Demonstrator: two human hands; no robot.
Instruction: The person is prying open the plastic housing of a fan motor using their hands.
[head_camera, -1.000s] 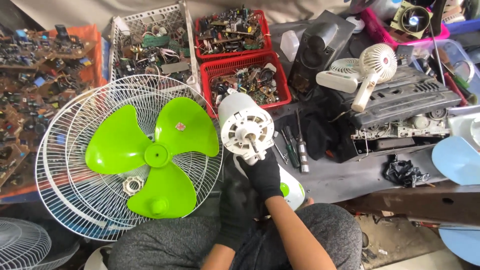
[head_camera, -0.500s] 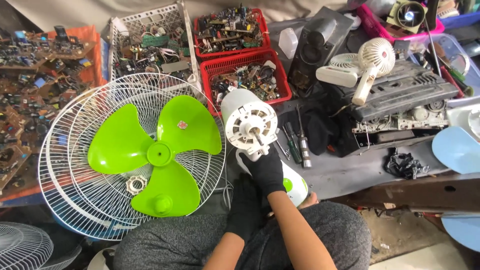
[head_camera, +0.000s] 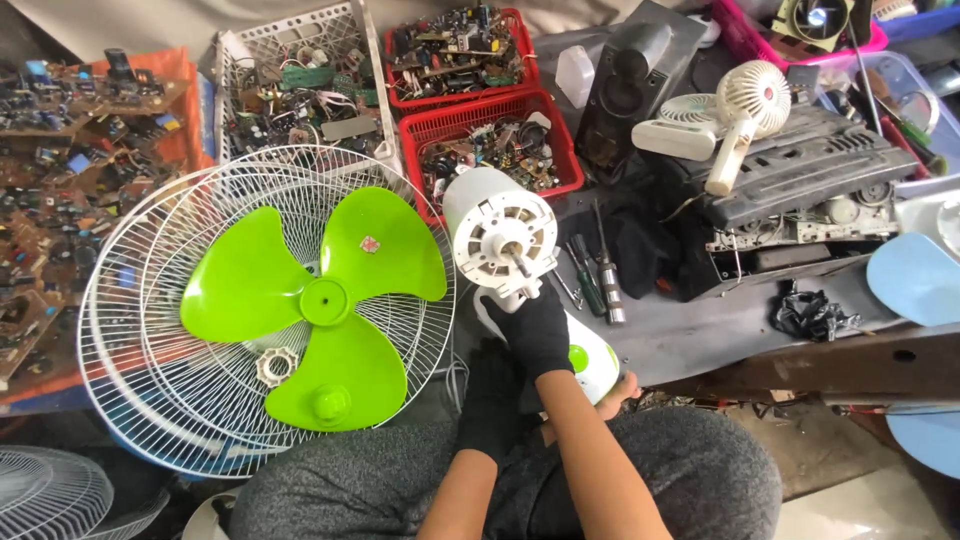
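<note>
the right hand (head_camera: 535, 325), in a black glove, grips the neck of the white plastic fan motor housing (head_camera: 500, 235), which stands upright by the person's lap. the gloved left hand (head_camera: 490, 395) rests lower on the fan's white-and-green stand (head_camera: 590, 360); i cannot tell its grip. the lime-green three-blade propeller (head_camera: 320, 300) lies on the round white wire grille (head_camera: 150, 330) just left.

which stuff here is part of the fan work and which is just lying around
In hand:
white fan motor housing, gripped by the gloved right hand
gloved left hand below it
green fan blade
white wire grille
white ring nut
screwdrivers

Lying about:
red baskets of parts
black speaker
small white fan
</note>
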